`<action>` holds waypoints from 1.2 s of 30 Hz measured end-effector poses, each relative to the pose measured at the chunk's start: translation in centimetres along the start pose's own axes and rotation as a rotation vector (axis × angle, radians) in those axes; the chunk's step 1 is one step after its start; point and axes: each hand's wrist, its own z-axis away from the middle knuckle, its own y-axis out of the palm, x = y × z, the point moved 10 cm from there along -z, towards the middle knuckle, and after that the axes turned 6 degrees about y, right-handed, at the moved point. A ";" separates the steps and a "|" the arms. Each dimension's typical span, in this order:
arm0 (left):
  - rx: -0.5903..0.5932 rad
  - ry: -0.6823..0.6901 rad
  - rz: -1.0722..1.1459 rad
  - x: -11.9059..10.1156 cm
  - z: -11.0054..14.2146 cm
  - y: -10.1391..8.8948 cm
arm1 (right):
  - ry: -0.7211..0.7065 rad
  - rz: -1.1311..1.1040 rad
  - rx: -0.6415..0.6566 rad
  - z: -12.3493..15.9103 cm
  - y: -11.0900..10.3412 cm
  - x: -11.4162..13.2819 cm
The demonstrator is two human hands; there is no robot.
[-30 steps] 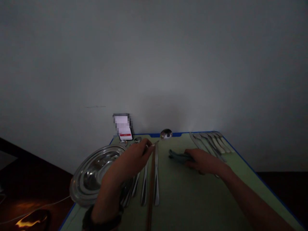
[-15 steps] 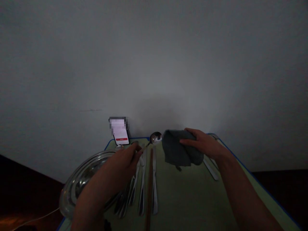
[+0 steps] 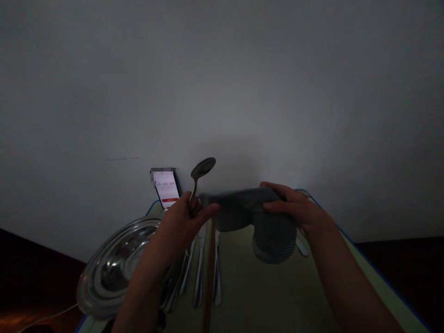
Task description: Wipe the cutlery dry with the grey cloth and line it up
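My left hand (image 3: 182, 226) is closed around the handle of a metal spoon (image 3: 205, 166), whose bowl points up in front of the wall. Its thumb also lies against the near edge of a dark grey cloth (image 3: 274, 233). On the other side, my right hand (image 3: 294, 206) grips that cloth between thumb and fingers. The cloth stretches between both hands above the table, one part hanging down with a patterned lower edge. Below my left hand lie several pieces of metal cutlery (image 3: 198, 282), partly hidden by the forearm.
A shiny metal bowl (image 3: 88, 282) stands at the table's left. A lit phone (image 3: 168, 187) leans on the wall behind. Brown chopsticks (image 3: 208, 291) lie beside the cutlery. Under my right hand, a knife-like metal piece (image 3: 301, 247) shows partly on the green table (image 3: 263, 300).
The spoon has tilted from nearly flat to upright and moved left. My left thumb has met the cloth, which is now spread leftward between both hands.
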 end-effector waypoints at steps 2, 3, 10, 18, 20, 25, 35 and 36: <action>0.044 0.047 0.091 -0.3 -0.1 1.0 | 0.002 0.012 0.055 0.0 0.9 0.2; 0.075 0.074 0.132 -0.5 -0.1 1.6 | -0.003 0.028 0.094 0.0 1.5 0.4; 0.281 0.210 0.139 -1.3 0.2 4.3 | -0.046 0.221 0.160 0.2 3.1 1.4; -0.040 0.210 0.192 -1.2 -0.5 0.6 | -0.035 0.463 0.390 2.3 5.4 1.4; -0.141 0.234 0.227 -1.4 -0.3 -0.6 | -0.062 0.612 0.116 0.9 3.1 1.2; -0.130 0.103 0.316 -0.6 0.0 -0.7 | -0.072 0.721 -0.217 -0.9 0.3 0.0; 0.133 0.132 0.328 -1.2 0.1 2.0 | -0.249 0.709 0.019 0.0 5.2 2.9; 0.149 0.139 0.288 -1.1 0.1 2.2 | -0.214 0.739 0.046 -0.1 5.1 2.5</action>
